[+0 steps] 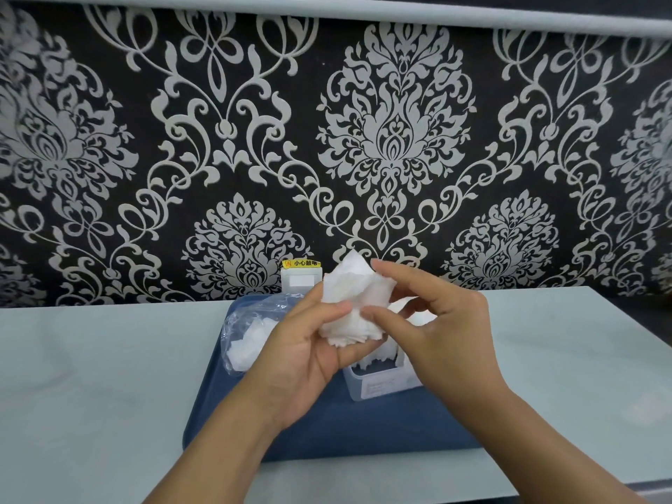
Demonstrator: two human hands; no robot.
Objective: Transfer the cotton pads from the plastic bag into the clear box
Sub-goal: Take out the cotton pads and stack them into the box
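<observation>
A: What is the left hand (302, 358) doing?

B: Its fingers and thumb curl round a loose white bunch of square cotton pads (354, 307), gripping it from below, above the dark blue tray (363, 431).

A: And the right hand (443, 332)?

B: Thumb and forefinger pinch the top of the same bunch; the other fingers are bent loosely behind.

A: Where are the remaining pads?

B: Some lie in the crumpled clear plastic bag (251, 329) on the tray's left. Others stand in the clear rectangular plastic box (381, 383) directly under the hands. A white wall socket (301, 280) with a yellow label sits behind, on the pale table's (91, 376) far edge.
</observation>
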